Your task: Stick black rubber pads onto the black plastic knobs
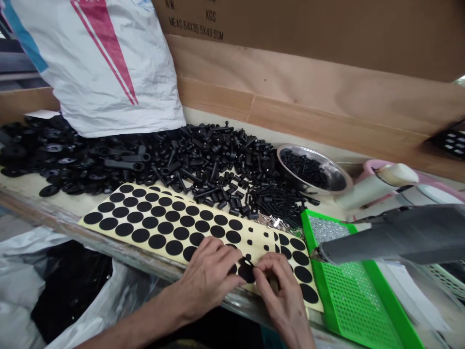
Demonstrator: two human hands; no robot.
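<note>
A yellow backing sheet [145,213] covered with black round stickers lies along the table's front edge. My left hand [209,274] rests flat on the sheet's near right part, fingers together, pressing it down. My right hand [279,291] sits just beside it, its fingertips pinching the edge of one black round sticker [247,270] on the sheet. Both hands meet at that sticker.
Behind the sheet lies a heap of black plastic parts [203,160] and black discs [43,155]. A steel bowl [337,177] holds black screws. A green perforated tray [356,295] stands at the right under a grey tool [392,235]. A white sack [105,68] and cardboard boxes [327,29] stand behind.
</note>
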